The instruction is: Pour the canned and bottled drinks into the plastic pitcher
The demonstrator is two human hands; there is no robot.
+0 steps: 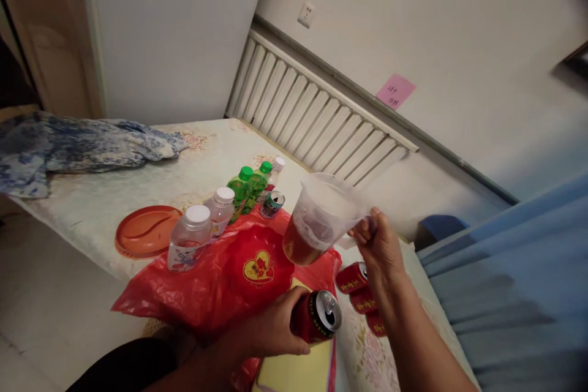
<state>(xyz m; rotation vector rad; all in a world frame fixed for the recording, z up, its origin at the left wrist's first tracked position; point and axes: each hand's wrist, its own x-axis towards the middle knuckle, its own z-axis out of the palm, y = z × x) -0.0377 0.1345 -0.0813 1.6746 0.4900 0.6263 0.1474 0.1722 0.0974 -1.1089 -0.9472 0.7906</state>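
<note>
My left hand (275, 326) is wrapped round a red drink can (309, 318) whose top is opened and tilted toward the right. My right hand (377, 242) grips the handle of a clear plastic measuring jug (321, 211). Foamy reddish-brown liquid fills the jug's lower part, and the jug tilts. Beneath and left of it, a red plate (239, 251) with a gold heart print lies on a red plastic bag (184, 300). Beside my right wrist, several red cans (353, 277) stand in a row, partly hidden by my forearm.
White-capped clear bottles (189, 239), green bottles (239, 187) and a small opened can (272, 203) line the bag's far side. An orange lid (144, 229) and a blue patterned cloth (101, 144) lie leftward. A radiator (312, 104) runs along the wall; a blue curtain (519, 282) hangs right.
</note>
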